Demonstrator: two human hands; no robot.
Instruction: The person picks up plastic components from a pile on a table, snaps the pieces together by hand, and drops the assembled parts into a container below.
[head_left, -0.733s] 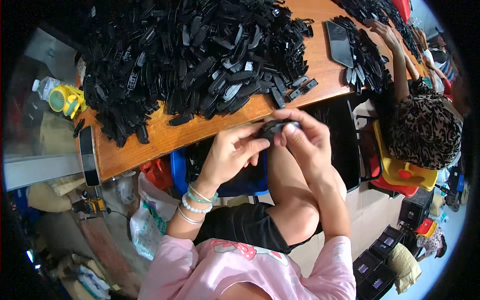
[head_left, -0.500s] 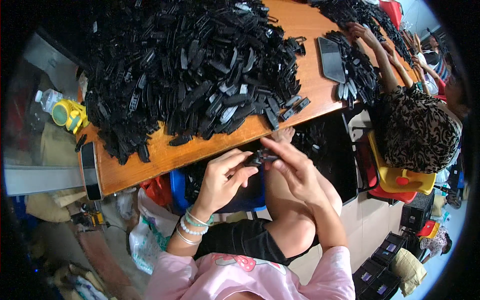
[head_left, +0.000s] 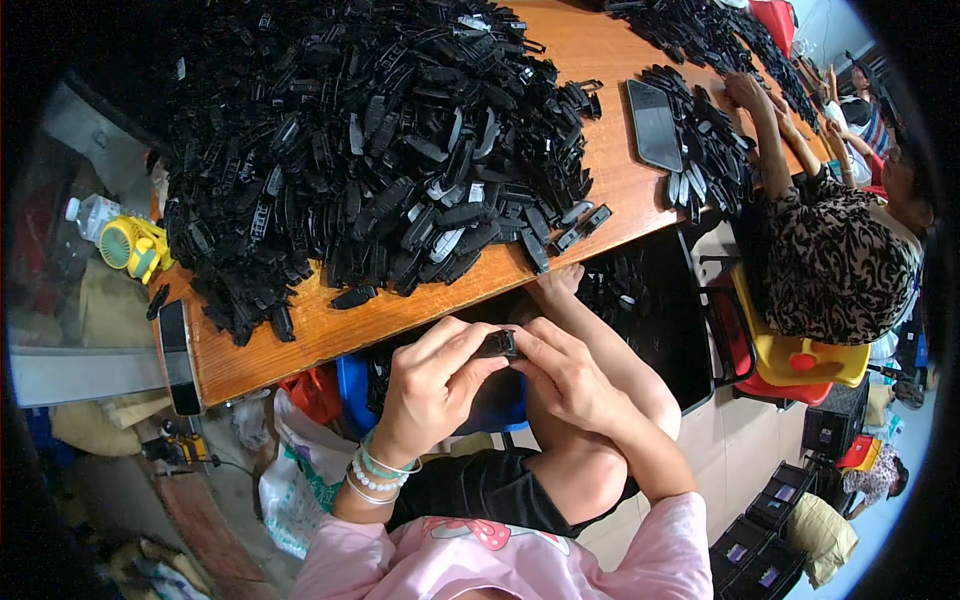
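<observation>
Between my two hands, in front of the table edge, is a small black plastic part (head_left: 499,345). My left hand (head_left: 437,378) pinches it from the left with thumb and fingers. From the right, the fingers and thumb of my right hand (head_left: 570,372) close on its other end. Much of the part is covered by my fingertips. Beyond my hands, a large heap of black plastic parts (head_left: 370,150) covers the wooden table (head_left: 330,335), with a few loose pieces close to its front edge.
A phone (head_left: 179,355) lies at the table's left corner, near a yellow fan (head_left: 134,247) and a clear bottle (head_left: 92,216). Another dark phone (head_left: 655,125) lies right of the heap. A co-worker (head_left: 840,265) sits at the right. A blue bin (head_left: 352,392) stands below the table.
My right hand has come in from above the part, and its fingers now close on it. Both hands are closer together and slightly lower.
</observation>
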